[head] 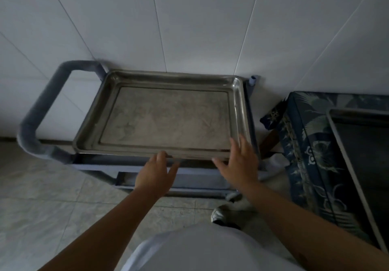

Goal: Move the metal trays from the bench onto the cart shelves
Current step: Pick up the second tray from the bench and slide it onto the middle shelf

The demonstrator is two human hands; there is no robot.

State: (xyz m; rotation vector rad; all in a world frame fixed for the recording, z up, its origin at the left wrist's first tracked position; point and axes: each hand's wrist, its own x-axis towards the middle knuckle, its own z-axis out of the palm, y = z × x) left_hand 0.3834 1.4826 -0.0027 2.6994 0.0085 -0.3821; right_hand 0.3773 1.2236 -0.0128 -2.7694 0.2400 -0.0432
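White tiled wall behind, tiled floor below. A metal tray lies flat on the top shelf of the blue cart. Left hand and right hand sit at the tray's near rim, fingers spread and straight, gripping nothing. A second tray rests on the patterned bench to the right

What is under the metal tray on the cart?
The metal tray lies on the top shelf of the cart, covering it. Below, a lower shelf shows only its front edge; the rest is hidden.
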